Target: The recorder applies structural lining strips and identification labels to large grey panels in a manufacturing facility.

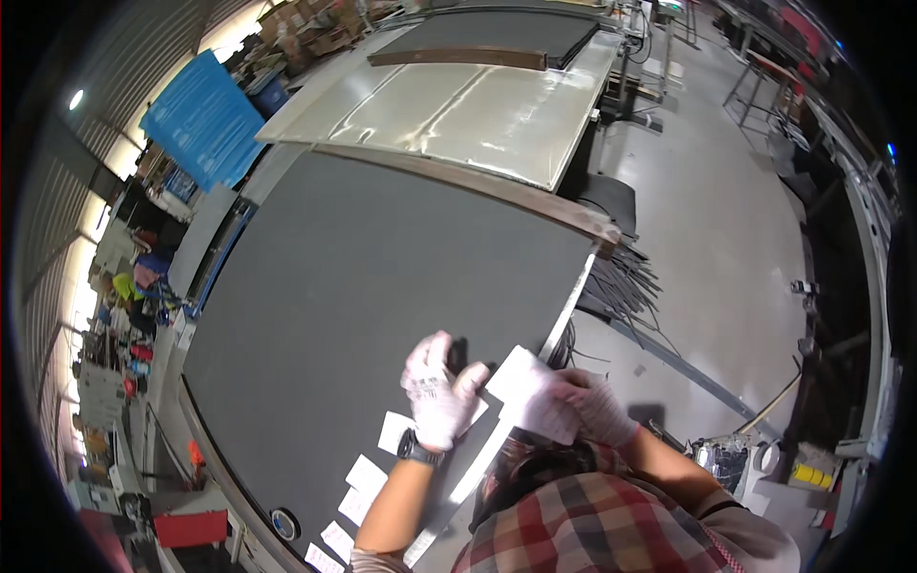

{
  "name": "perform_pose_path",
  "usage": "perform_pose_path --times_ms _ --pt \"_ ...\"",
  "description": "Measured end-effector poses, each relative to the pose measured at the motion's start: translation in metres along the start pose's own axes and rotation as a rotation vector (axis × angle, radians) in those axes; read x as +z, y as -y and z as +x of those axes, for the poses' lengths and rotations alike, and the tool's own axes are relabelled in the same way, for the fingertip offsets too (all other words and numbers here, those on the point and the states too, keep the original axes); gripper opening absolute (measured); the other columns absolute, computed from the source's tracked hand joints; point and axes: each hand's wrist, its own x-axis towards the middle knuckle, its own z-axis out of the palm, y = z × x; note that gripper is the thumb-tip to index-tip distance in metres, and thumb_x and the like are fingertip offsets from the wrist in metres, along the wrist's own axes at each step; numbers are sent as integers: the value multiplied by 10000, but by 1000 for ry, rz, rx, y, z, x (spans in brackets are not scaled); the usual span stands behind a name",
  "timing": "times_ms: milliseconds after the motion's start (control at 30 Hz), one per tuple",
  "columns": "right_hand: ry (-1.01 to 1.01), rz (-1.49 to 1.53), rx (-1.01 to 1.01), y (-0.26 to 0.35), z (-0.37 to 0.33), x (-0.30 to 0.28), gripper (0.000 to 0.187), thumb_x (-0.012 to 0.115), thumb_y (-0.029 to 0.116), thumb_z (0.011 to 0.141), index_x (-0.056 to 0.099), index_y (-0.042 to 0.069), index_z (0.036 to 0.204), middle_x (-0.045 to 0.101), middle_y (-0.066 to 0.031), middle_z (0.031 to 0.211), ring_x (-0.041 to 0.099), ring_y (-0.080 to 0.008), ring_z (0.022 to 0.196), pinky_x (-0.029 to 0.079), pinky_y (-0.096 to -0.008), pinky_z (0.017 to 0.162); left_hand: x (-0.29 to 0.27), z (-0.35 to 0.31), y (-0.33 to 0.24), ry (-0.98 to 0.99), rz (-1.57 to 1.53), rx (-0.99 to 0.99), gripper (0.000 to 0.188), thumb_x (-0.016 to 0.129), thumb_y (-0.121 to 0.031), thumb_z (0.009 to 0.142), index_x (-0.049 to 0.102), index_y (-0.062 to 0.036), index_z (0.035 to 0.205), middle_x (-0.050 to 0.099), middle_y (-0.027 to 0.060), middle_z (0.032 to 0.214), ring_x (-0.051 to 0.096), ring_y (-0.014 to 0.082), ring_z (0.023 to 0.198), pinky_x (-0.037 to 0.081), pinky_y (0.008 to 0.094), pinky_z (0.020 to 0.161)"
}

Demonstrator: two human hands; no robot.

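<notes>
A large dark grey sheet (382, 258) covers the table in front of me. My left hand (439, 392), in a white work glove, hovers over or rests on its near right part; I cannot tell which. Its thumb stands apart from the fingers, and I see nothing held in it. My right hand (594, 406), also gloved, pinches white paper slips (535, 392) just off the sheet's right edge. More white slips (366, 473) lie in a row along the near edge, one partly behind my left hand. A round disc with a blue rim (285, 523) lies at the near left corner.
A wooden bar (478, 181) lies along the sheet's far edge. Beyond it are a translucent glossy sheet (458, 110) and a second wooden bar (458, 59). Dark strips (626, 286) hang off the right side. A blue panel (202, 119) stands at the far left.
</notes>
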Motion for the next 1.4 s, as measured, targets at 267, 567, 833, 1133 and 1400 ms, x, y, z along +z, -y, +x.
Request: perform_pose_path --times_ms 267,567,833,1133,1400 --pt "92 -57 -14 9 34 -27 250 639 208 870 636 5 1015 634 -18 878 575 -87 800 478 -242 725 44 -9 -59 25 -515 -126 182 718 -89 786 622 23 892 599 94 892 562 108 588 468 230 520" --pt "227 -123 -48 29 63 -50 278 624 203 863 637 1 1053 641 -23 894 581 -98 830 479 -254 747 28 39 -37 474 -1066 -634 525 648 -34 837 420 2 1309 611 -11 837 495 23 674 413 154 599" --pt "-8 -43 83 50 73 -93 242 639 162 859 618 -1 1037 637 -32 881 601 -106 773 505 -249 708 33 78 18 118 170 55 588 755 -111 709 521 -43 1244 608 141 1014 595 263 919 496 361 817" --pt "20 -82 88 66 81 -82 267 686 224 839 644 1 982 633 -20 850 577 -92 771 477 -237 702 100 46 -88 2 -153 127 338 733 -235 772 620 -1 989 555 198 1123 598 309 877 463 410 833" --pt "114 33 46 82 92 -94 260 693 223 828 650 14 975 638 -13 857 584 -87 772 483 -241 715 81 82 -77 355 -1171 -742 388 676 -7 805 527 -9 1163 589 -28 784 481 28 603 411 172 560"
